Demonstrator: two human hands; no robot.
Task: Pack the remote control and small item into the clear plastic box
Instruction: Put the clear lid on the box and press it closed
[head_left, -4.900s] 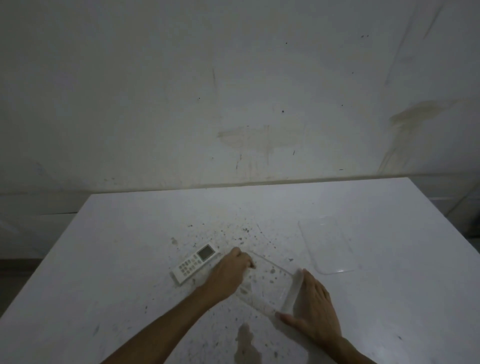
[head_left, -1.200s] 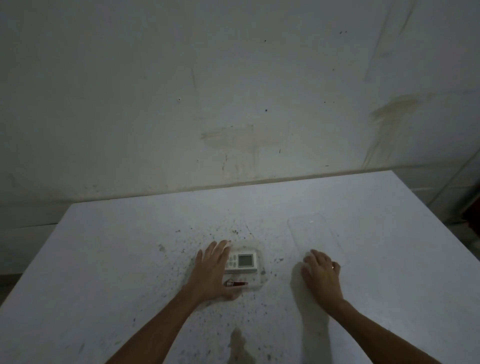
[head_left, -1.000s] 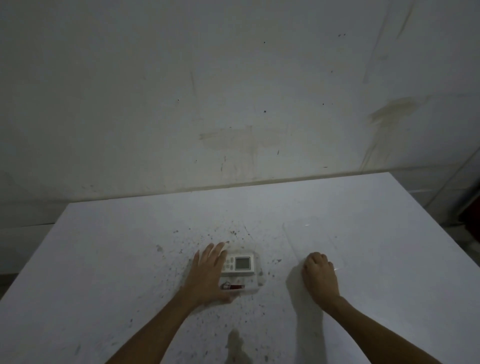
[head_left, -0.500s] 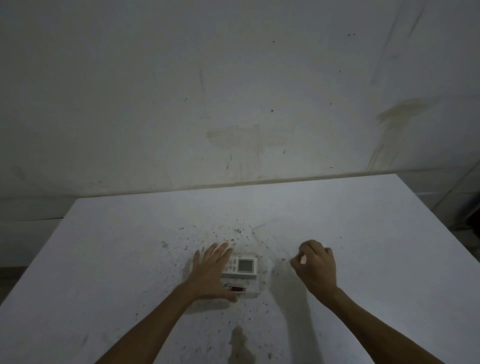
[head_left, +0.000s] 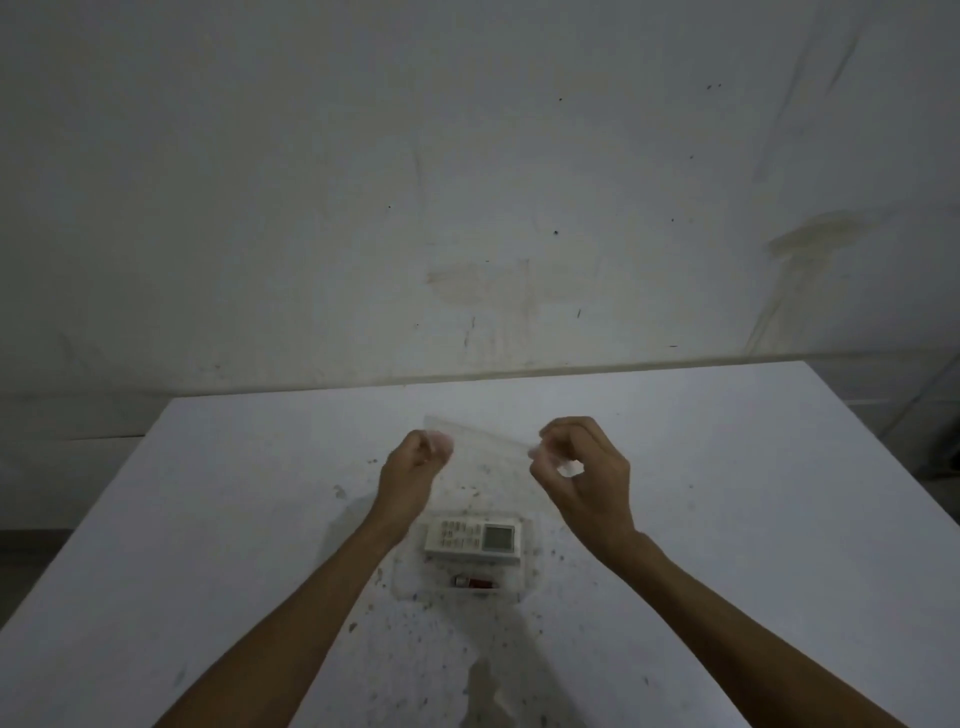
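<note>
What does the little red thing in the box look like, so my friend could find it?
Look at the white speckled table and find the clear plastic box sitting below the two raised hands. Inside, a white remote control lies across it. The small red item lies just nearer the person than the remote: much smaller, and the only red thing there.

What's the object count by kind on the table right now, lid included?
Remote control: 1, lying in the box
Small red item: 1, in the box beside the remote
Clear plastic box: 1, on the table
Clear lid: 1, held above the box between left hand and right hand
Total: 4
</note>
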